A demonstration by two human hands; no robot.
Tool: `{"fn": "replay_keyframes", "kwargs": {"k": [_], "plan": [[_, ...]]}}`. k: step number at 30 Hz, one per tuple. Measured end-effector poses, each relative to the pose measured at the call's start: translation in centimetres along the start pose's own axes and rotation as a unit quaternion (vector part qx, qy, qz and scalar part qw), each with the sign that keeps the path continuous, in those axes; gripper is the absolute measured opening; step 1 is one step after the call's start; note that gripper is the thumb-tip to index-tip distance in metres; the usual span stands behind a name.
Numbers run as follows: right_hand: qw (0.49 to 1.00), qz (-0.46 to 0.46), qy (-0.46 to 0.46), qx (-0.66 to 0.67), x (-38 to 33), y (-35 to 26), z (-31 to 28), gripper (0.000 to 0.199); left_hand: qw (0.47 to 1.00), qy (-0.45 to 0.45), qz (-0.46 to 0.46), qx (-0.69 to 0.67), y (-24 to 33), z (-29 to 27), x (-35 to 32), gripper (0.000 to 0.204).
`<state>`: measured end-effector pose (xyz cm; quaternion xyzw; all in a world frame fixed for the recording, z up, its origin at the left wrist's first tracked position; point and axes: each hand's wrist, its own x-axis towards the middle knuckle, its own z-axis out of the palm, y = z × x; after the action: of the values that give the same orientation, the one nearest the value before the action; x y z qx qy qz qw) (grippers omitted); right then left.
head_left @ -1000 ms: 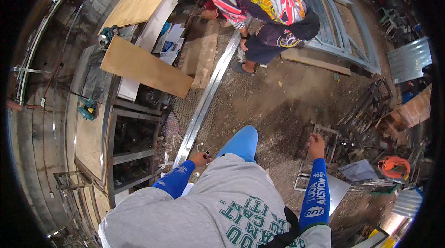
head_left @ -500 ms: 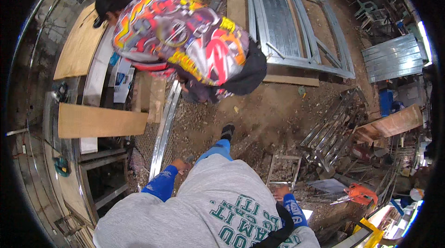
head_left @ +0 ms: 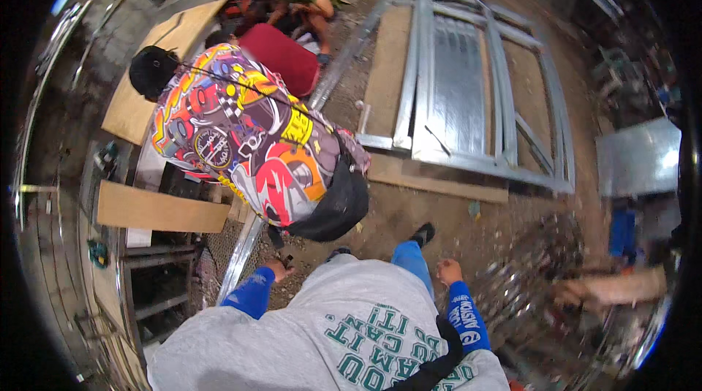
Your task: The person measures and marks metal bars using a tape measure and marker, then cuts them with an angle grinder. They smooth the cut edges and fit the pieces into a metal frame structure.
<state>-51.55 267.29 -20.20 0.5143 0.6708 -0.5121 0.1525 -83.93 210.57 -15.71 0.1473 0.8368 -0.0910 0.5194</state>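
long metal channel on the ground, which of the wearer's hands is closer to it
Left. The left hand is right beside the long metal channel, almost touching its near end. The right hand hangs over bare dirt, well off to the other side.

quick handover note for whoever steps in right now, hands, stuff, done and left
Left hand: low beside the long metal rail on the ground, fingers curled around a small dark thing; too small to tell what it is.
Right hand: free, holding nothing, over bare dirt.
Things: the rail runs past the left hand and under a co-worker in a patterned shirt, who bends over it. A finished-looking metal window frame lies flat further off. Wood boards sit to the left.
Done: nothing that can be told from here.
Left: the rail lies loose on the ground, not joined to any frame that shows.
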Motion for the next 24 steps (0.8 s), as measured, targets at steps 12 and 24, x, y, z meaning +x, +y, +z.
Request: {"fn": "replay_keyframes", "kwargs": {"k": [12, 24], "plan": [[0.969, -0.155, 0.06, -0.183, 25.1, -9.5, -24.6, 0.028, 0.931, -0.153, -0.157, -0.293, 23.6, 4.4, -14.1, 0.063], [0.78, -0.289, -0.155, -0.533, 32.1, -17.9, -21.1, 0.034, 0.892, -0.14, -0.153, -0.402, 33.6, -5.6, -5.6, 0.057]]}}
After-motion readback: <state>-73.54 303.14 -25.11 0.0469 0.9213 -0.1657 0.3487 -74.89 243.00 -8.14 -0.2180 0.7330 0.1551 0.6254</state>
